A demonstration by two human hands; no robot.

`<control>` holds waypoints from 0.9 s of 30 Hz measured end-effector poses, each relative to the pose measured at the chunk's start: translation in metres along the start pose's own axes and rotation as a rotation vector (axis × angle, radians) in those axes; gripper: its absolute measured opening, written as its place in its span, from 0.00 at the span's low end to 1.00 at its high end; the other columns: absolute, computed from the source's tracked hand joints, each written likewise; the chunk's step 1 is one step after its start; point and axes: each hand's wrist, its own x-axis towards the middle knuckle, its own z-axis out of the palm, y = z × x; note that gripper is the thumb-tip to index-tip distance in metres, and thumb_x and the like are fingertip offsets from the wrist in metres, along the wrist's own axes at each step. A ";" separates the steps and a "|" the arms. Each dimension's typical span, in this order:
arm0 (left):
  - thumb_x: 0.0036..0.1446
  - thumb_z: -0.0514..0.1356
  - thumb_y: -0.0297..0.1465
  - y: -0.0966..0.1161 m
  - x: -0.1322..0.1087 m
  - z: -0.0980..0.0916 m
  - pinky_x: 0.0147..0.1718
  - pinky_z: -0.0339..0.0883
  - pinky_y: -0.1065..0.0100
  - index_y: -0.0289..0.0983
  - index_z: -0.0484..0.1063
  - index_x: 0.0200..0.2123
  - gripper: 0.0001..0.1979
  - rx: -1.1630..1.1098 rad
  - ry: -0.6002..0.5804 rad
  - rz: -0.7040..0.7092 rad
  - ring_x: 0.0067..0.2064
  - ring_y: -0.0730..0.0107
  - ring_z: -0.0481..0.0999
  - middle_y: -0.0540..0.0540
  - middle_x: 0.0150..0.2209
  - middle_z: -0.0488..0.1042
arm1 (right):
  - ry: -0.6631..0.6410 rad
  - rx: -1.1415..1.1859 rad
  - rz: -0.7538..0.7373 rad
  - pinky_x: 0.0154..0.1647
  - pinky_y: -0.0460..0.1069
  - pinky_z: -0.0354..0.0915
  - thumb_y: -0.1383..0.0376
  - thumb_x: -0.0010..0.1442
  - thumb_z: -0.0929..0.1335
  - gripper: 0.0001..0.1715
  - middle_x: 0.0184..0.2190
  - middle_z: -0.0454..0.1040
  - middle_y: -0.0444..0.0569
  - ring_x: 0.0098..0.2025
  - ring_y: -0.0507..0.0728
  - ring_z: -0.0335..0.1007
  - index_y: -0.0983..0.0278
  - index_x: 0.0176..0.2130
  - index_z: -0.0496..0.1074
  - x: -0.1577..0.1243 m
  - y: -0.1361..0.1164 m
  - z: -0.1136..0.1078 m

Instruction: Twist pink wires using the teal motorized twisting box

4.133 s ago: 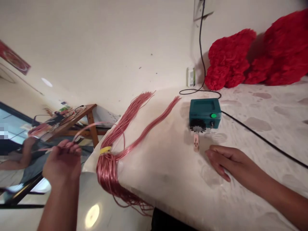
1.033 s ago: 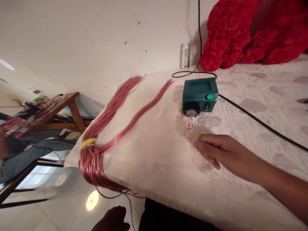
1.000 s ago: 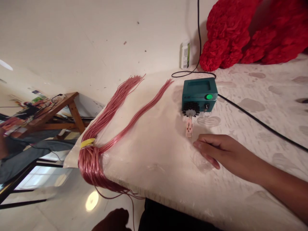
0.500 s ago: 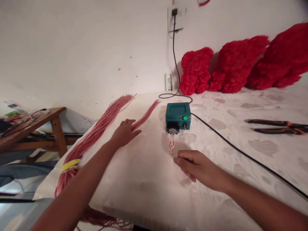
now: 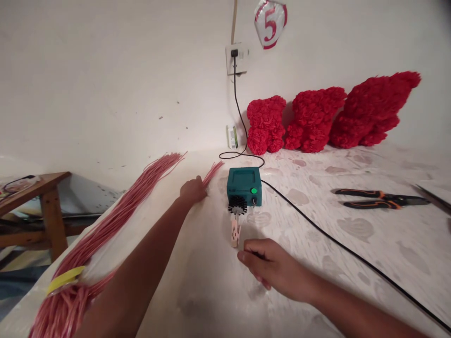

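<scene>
Two long bunches of pink enamelled wire lie on the speckled white tabletop (image 5: 299,300): a thick bunch (image 5: 130,192) and a thinner one (image 5: 213,172). A yellow tie (image 5: 65,279) binds them near the bottom left, and my left forearm hides part of them. My left hand (image 5: 192,191) has its fingers bunched on the thinner wires. My right hand (image 5: 268,265) rests curled on the table, just right of a pink clip (image 5: 235,233). That clip hangs below a black bristle wheel (image 5: 237,205) on a teal box (image 5: 244,186) with a green button.
A black cable (image 5: 317,239) runs from the box across the table and up to a wall socket (image 5: 237,58). Orange-handled pliers (image 5: 380,198) lie at the right. Red flower-covered shapes (image 5: 313,119) and a small bottle (image 5: 232,137) stand against the wall.
The view has swung right and up, bringing the pliers and socket into sight. My left hand has come in over the table from below and closed onto the thinner wires. My right hand stays near the clip.
</scene>
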 end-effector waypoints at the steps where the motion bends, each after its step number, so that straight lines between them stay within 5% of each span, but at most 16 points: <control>1: 0.66 0.62 0.37 0.001 0.002 0.000 0.48 0.75 0.53 0.35 0.71 0.55 0.18 -0.002 -0.017 -0.012 0.49 0.58 0.78 0.40 0.52 0.75 | 0.000 0.004 -0.007 0.21 0.44 0.54 0.58 0.69 0.63 0.24 0.17 0.61 0.38 0.18 0.46 0.57 0.62 0.23 0.58 0.000 0.000 0.000; 12: 0.67 0.61 0.37 -0.012 0.000 -0.009 0.47 0.76 0.55 0.36 0.72 0.53 0.16 -0.079 -0.106 -0.026 0.48 0.60 0.78 0.41 0.51 0.75 | 0.003 -0.002 -0.001 0.20 0.43 0.54 0.54 0.68 0.64 0.25 0.18 0.61 0.38 0.17 0.45 0.55 0.62 0.24 0.57 0.001 0.002 0.002; 21: 0.66 0.63 0.37 -0.003 0.003 -0.004 0.47 0.76 0.54 0.35 0.72 0.54 0.17 -0.119 -0.152 0.006 0.49 0.58 0.78 0.41 0.52 0.75 | 0.015 -0.008 0.008 0.20 0.43 0.53 0.50 0.66 0.66 0.28 0.17 0.60 0.37 0.17 0.45 0.55 0.62 0.23 0.57 0.001 0.000 0.003; 27: 0.66 0.62 0.37 0.000 0.002 -0.008 0.48 0.75 0.54 0.35 0.72 0.53 0.16 -0.234 -0.093 -0.053 0.50 0.59 0.77 0.41 0.52 0.75 | 0.008 0.021 -0.013 0.20 0.43 0.53 0.49 0.66 0.66 0.28 0.17 0.61 0.38 0.17 0.45 0.55 0.62 0.24 0.58 0.002 0.001 0.002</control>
